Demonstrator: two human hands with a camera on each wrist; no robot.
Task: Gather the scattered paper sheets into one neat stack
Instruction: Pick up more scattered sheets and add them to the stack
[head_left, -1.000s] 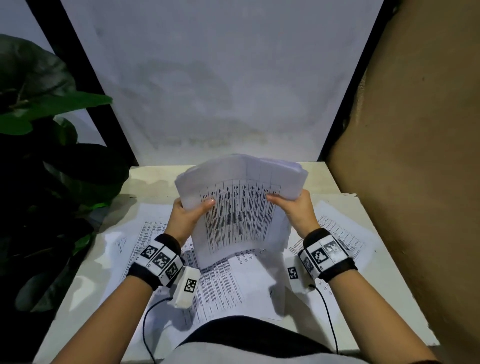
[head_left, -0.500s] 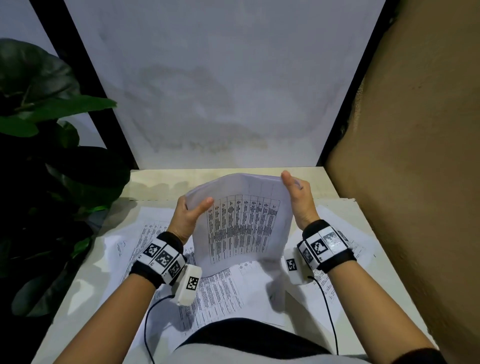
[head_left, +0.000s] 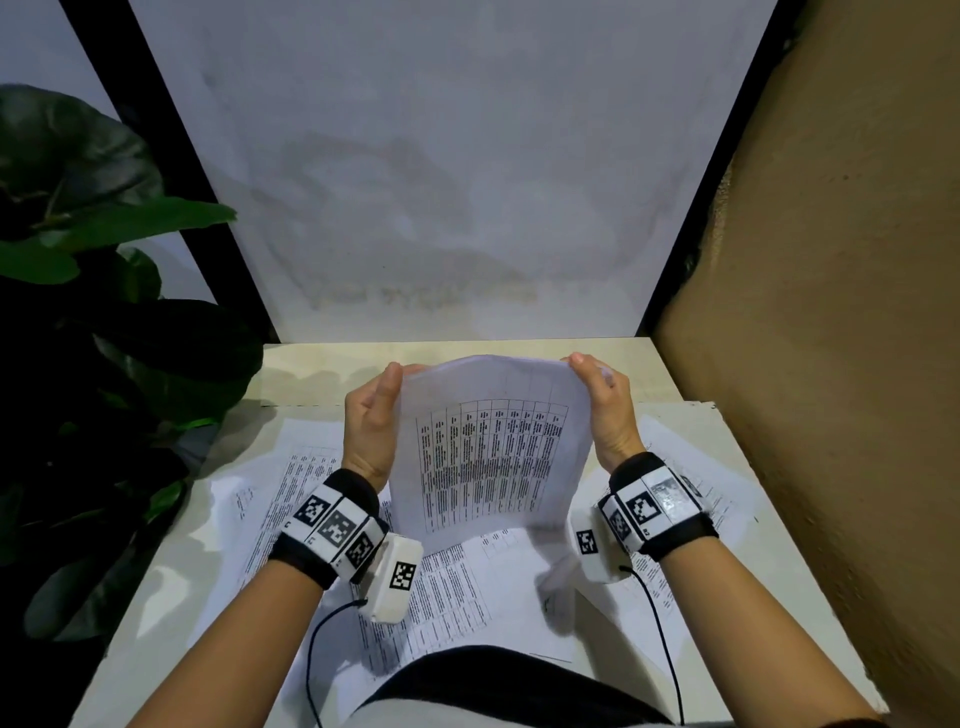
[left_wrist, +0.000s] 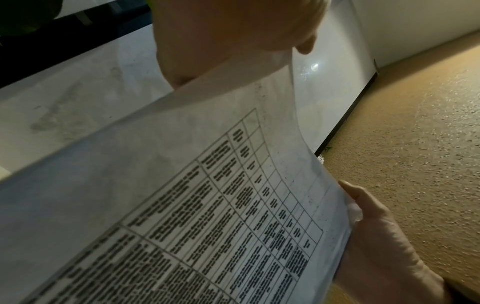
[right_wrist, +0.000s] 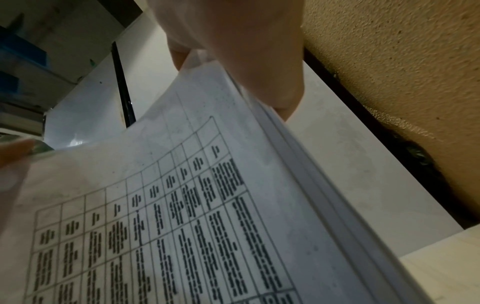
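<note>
I hold a stack of printed sheets (head_left: 488, 447) upright over the table, its lower edge near the papers below. My left hand (head_left: 371, 415) grips its left edge, thumb in front and fingers behind. My right hand (head_left: 608, 410) grips the right edge up at the top corner. In the left wrist view the stack (left_wrist: 207, 205) fills the frame beneath my left hand (left_wrist: 233, 30). The right wrist view shows the stack's layered edge (right_wrist: 311, 185) under my right hand (right_wrist: 246, 51). Loose sheets lie flat on the table at left (head_left: 291, 493), centre (head_left: 457, 587) and right (head_left: 727, 499).
The pale table (head_left: 311, 374) ends at a white back panel (head_left: 441, 182) with black frame bars. A rough brown wall (head_left: 831, 312) closes the right side. A large-leaved plant (head_left: 104, 312) crowds the left edge. My dark-clothed torso is at the table's near edge.
The stack has come down toward the table and its fanned top edges have drawn together. Both hands have slid up from the stack's mid sides to its upper edges.
</note>
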